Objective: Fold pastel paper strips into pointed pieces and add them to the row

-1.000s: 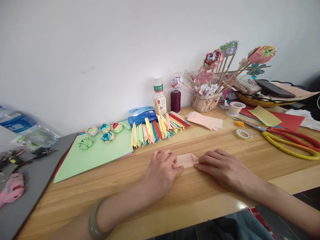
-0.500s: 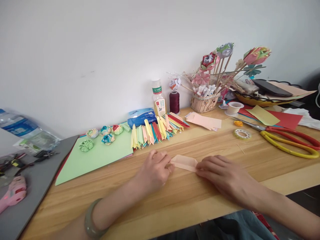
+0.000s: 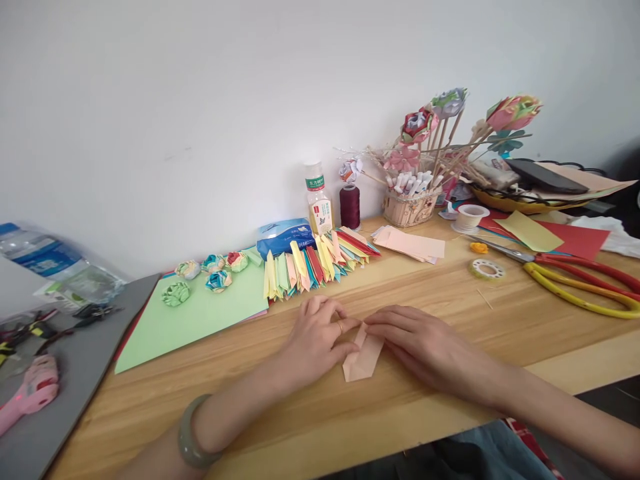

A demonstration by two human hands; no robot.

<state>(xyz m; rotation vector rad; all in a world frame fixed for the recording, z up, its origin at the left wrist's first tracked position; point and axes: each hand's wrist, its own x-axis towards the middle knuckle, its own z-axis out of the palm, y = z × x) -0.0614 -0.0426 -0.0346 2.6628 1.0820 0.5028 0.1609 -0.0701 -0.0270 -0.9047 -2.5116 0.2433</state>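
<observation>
A pale pink paper strip (image 3: 365, 360) with folded corners lies slantwise on the wooden table, between my two hands. My left hand (image 3: 320, 340) has its thumb and forefinger closed on the strip's left edge and upper end. From the other side, my right hand (image 3: 415, 337) presses its fingertips together on the upper right part, hiding some of that edge. Behind my left hand stands a dense row of folded paper strips (image 3: 315, 267) in several colours. Flat pink paper strips (image 3: 410, 243) lie stacked farther back.
Red and yellow scissors (image 3: 580, 277), a tape roll (image 3: 487, 269) and a thread spool (image 3: 470, 217) lie at the right. Paper flowers (image 3: 176, 293) rest on green paper (image 3: 195, 327) at the left. A flower basket (image 3: 410, 207) and a bottle (image 3: 319, 200) stand by the wall.
The pink strip has turned from lying crosswise to slanting toward me. My right hand has moved left, so both hands now meet at the strip's upper end.
</observation>
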